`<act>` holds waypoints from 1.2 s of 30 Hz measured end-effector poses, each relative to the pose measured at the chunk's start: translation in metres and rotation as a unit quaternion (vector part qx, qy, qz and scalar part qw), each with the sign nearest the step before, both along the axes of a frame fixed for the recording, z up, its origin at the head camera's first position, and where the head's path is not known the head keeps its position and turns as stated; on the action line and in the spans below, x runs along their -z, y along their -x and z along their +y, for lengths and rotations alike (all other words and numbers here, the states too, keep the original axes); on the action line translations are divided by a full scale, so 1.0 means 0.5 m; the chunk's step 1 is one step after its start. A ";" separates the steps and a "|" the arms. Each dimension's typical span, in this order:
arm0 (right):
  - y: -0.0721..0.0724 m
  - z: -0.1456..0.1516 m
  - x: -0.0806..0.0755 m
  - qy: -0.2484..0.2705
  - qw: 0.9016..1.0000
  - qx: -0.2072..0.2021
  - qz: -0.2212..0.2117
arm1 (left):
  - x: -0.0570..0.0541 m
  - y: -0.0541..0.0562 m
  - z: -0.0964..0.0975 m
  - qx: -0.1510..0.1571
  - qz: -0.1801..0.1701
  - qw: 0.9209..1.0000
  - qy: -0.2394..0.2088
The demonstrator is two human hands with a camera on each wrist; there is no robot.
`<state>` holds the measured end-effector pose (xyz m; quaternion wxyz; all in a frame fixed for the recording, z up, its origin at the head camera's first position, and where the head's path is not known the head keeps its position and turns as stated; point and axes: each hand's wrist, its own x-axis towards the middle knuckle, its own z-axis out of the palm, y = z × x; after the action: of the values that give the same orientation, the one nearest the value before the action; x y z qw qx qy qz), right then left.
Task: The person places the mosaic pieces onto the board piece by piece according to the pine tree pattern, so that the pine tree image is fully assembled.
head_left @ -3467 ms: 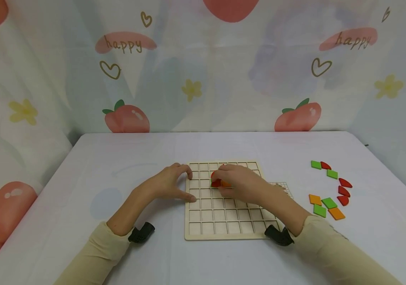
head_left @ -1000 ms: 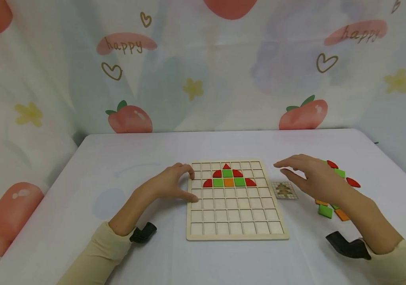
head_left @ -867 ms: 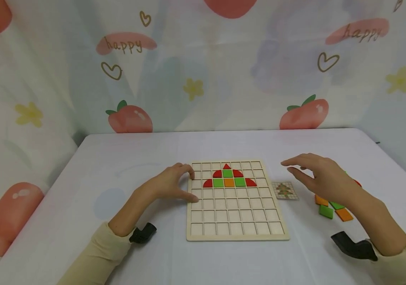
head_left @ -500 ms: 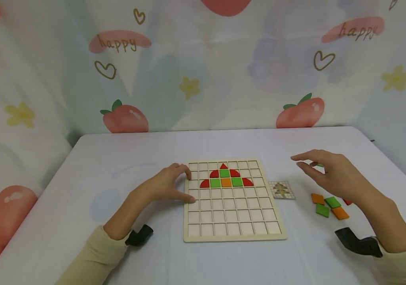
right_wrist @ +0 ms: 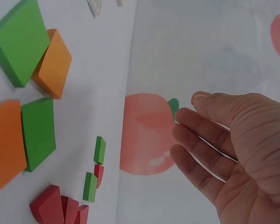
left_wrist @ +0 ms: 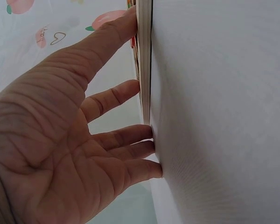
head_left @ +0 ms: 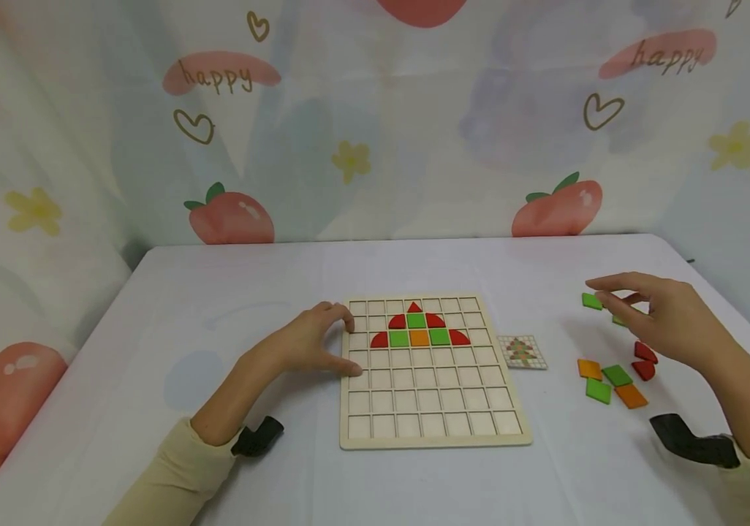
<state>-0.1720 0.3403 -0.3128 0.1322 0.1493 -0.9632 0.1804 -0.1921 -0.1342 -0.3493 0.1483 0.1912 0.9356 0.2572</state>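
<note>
My left hand rests at the left edge of a wooden grid board, thumb and fingers spread apart and fingertips touching its rim. In the left wrist view, the fingers meet the side of the board. Its upper rows hold a red triangle, red quarter-round tiles, green square tiles and an orange square tile. Above loose tiles on the right hovers my right hand. Its fingers are loosely bent with nothing between them, as the right wrist view of the hand shows.
A small card printed with a tree pattern lies right of the board. Beyond it are loose green tiles, orange tiles and red tiles; my right hand partly hides the far group. A patterned curtain hangs behind the table.
My right hand has left the board, where it was working on the tiles, and moved right to above the loose ones. More tiles show on the board. The left hand stays at the edge.
</note>
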 end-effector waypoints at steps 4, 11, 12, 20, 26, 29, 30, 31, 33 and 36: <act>0.003 0.017 0.007 0.012 0.999 0.026 -0.039 | 0.000 0.000 0.000 0.002 0.003 1.000 0.000; 0.013 0.044 0.022 0.015 0.997 0.050 -0.065 | -0.001 -0.002 0.000 -0.001 0.004 1.000 0.000; 0.014 0.049 0.024 0.014 0.996 0.053 -0.068 | 0.000 -0.002 -0.001 -0.001 0.003 1.000 -0.001; 0.021 0.085 0.042 -0.001 0.991 0.079 -0.111 | 0.002 -0.003 0.000 -0.005 -0.001 1.000 -0.006; 0.022 0.106 0.054 0.001 0.988 0.078 -0.132 | 0.000 -0.003 0.000 -0.004 0.001 1.000 -0.002; 0.023 0.114 0.060 0.004 0.986 0.077 -0.146 | 0.000 -0.003 0.000 -0.004 0.002 1.000 -0.001; 0.023 0.116 0.062 0.004 0.985 0.078 -0.151 | 0.000 -0.003 0.001 -0.005 0.002 1.000 -0.001; 0.023 0.119 0.063 0.004 0.984 0.080 -0.156 | -0.001 -0.003 0.001 -0.005 0.002 1.000 -0.001; 0.023 0.122 0.067 0.004 0.983 0.085 -0.165 | -0.001 -0.003 0.001 -0.006 0.002 1.000 -0.001; 0.023 0.127 0.073 -0.001 0.981 0.088 -0.170 | -0.001 -0.003 0.002 -0.007 0.001 1.000 -0.001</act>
<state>-0.1834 0.4040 -0.3492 -0.0183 0.0308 -0.9811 0.1900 -0.1906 -0.1334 -0.3490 0.1454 0.1849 0.9367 0.2594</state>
